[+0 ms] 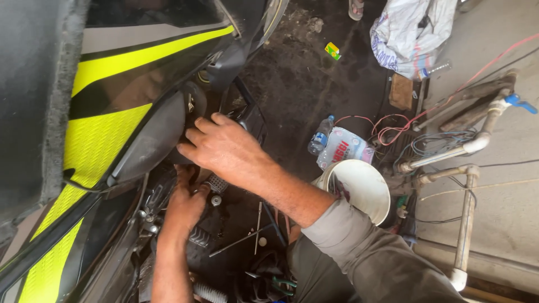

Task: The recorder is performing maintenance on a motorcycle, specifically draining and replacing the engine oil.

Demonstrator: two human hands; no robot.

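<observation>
Black side panel (154,137) of the yellow-and-black motorcycle (106,143), frame centre-left. Right hand (222,147) lies over its rear edge, fingers curled onto the plastic. Left hand (185,205), at 7 o'clock below it, reaches into the engine bay; cannot tell its finger state. Looks like the panel-fastening stage; next move needs a firm hold on the panel. White bucket (365,191) at 3 o'clock, plastic bottle (321,134) beyond.
</observation>
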